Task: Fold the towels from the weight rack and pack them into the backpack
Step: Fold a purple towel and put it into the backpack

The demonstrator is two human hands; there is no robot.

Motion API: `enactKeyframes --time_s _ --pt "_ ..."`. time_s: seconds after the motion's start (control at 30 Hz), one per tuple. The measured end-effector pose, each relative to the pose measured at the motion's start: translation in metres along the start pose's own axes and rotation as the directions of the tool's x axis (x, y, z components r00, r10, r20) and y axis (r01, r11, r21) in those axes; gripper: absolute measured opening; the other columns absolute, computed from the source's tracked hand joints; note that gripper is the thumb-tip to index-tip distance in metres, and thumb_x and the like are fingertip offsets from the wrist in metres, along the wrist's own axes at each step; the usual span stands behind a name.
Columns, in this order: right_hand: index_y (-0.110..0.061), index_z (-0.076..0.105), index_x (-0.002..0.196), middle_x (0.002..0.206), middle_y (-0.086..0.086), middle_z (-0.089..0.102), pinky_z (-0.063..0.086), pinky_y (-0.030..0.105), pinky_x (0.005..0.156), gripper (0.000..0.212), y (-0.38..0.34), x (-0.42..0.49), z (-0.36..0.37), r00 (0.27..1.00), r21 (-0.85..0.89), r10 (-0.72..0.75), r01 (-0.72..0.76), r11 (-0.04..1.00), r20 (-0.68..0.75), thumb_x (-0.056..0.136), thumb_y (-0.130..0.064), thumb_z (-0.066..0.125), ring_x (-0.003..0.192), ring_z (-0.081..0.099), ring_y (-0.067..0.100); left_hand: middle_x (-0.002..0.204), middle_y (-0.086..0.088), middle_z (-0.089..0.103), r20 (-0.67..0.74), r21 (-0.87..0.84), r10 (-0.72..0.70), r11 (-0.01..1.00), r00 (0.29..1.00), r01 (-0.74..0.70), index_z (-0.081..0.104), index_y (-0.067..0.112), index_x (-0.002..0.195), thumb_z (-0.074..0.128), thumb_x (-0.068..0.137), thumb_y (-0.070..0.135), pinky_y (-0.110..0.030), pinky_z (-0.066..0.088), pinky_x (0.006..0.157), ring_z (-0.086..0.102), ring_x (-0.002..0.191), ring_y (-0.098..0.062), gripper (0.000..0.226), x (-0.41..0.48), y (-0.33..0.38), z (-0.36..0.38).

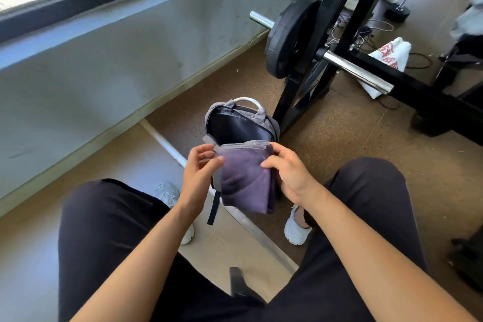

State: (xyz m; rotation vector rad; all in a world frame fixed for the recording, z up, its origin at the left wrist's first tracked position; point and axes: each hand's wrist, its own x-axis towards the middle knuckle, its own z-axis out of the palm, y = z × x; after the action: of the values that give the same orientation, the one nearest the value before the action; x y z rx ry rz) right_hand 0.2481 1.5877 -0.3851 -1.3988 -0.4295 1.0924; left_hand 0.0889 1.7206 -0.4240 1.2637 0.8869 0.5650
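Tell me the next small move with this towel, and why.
Probably ease the folded purple towel forward and down into the backpack. The left hand and right hand hold its upper corners right at the mouth, which gapes unzipped, and the towel looks folded small enough to fit.

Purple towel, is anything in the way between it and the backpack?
Nothing visible. The left hand and right hand hold the folded purple towel just in front of the grey backpack, whose mouth gapes open.
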Motion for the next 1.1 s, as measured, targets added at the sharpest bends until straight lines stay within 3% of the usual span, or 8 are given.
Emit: enactKeyframes --time_s 0.1,0.2,0.3,0.5,0.63,0.73,0.93,1.1 --pt "-0.005 0.062 0.117 0.114 0.017 0.068 0.054 0.033 0.089 0.035 -0.008 0.0 -0.006 0.999 0.244 0.033 -0.034 0.969 0.008 0.093 0.01 0.042 0.107 0.065 0.027 0.125 -0.011 0.07 0.259 0.014 -0.175 0.984 0.95 0.177 0.063 0.011 0.128 0.069 0.074 0.061 -0.039 0.046 0.098 0.063 0.115 -0.023 0.073 0.0 0.001 -0.003" --pt "-0.01 0.062 0.127 0.123 0.013 0.07 0.056 0.036 0.091 0.036 -0.006 0.002 -0.009 1.0 0.25 0.029 -0.026 0.968 -0.01 0.099 0.002 0.044 0.113 0.068 0.027 0.119 -0.019 0.074 0.38 -0.058 -0.188 0.972 0.906 0.226 0.065 -0.002 0.123 0.071 0.086 0.041 -0.038 0.054 0.094 0.069 0.109 -0.028 0.057 -0.01 0.004 0.006" --pt "-0.012 0.061 0.129 0.125 0.013 0.069 0.053 0.043 0.1 0.031 0.003 0.008 -0.013 0.996 0.149 0.029 -0.016 0.989 -0.089 0.101 -0.005 0.049 0.118 0.066 0.029 0.105 -0.012 0.077 0.334 -0.037 -0.149 0.985 0.931 0.17 0.069 0.003 0.112 0.078 0.087 0.021 -0.027 0.058 0.078 0.073 0.098 -0.023 0.032 -0.011 0.004 0.009" --pt "-0.014 0.062 0.127 0.121 0.01 0.072 0.055 0.045 0.099 0.027 0.012 0.009 -0.01 0.986 0.041 0.106 -0.102 0.994 -0.127 0.104 -0.025 0.053 0.114 0.069 0.028 0.115 -0.012 0.077 0.251 -0.129 -0.082 0.985 0.965 0.117 0.068 0.004 0.121 0.071 0.091 0.015 -0.028 0.058 0.085 0.072 0.106 -0.023 0.032 -0.009 0.002 0.01" --pt "-0.004 0.066 0.125 0.12 0.015 0.073 0.054 0.042 0.098 0.04 0.005 0.004 -0.01 0.968 0.032 0.25 -0.25 0.968 0.004 0.097 -0.033 0.064 0.113 0.069 0.031 0.114 -0.009 0.077 0.169 -0.066 0.013 0.998 0.986 -0.002 0.067 0.007 0.122 0.064 0.098 0.008 -0.027 0.057 0.087 0.072 0.106 -0.018 0.023 -0.007 -0.002 0.007" --pt "-0.004 0.065 0.127 0.119 0.017 0.072 0.055 0.043 0.095 0.039 0.003 0.002 -0.011 0.952 -0.007 0.296 -0.296 0.955 0.077 0.094 -0.024 0.069 0.115 0.067 0.036 0.115 -0.007 0.077 0.171 -0.051 0.023 0.999 0.985 -0.015 0.066 0.008 0.123 0.064 0.098 0.008 -0.024 0.056 0.086 0.071 0.106 -0.015 0.025 -0.006 0.0 0.005" --pt "-0.008 0.062 0.127 0.121 0.017 0.071 0.059 0.04 0.087 0.037 0.002 0.006 -0.013 0.971 0.009 0.233 -0.233 0.972 0.056 0.091 -0.002 0.066 0.111 0.069 0.032 0.111 -0.009 0.077 0.178 -0.052 0.047 0.998 0.983 -0.039 0.067 0.006 0.119 0.065 0.095 -0.002 -0.024 0.055 0.088 0.071 0.105 -0.016 0.026 -0.003 0.006 0.002" --pt "-0.005 0.058 0.131 0.127 0.024 0.066 0.056 0.038 0.083 0.043 0.0 0.007 -0.009 0.981 0.085 0.184 -0.189 0.978 0.063 0.09 0.006 0.06 0.108 0.067 0.031 0.109 -0.008 0.076 0.189 -0.191 0.001 0.981 0.982 0.036 0.066 0.006 0.118 0.058 0.09 -0.012 -0.025 0.056 0.088 0.07 0.106 -0.019 0.034 0.001 0.011 -0.001"
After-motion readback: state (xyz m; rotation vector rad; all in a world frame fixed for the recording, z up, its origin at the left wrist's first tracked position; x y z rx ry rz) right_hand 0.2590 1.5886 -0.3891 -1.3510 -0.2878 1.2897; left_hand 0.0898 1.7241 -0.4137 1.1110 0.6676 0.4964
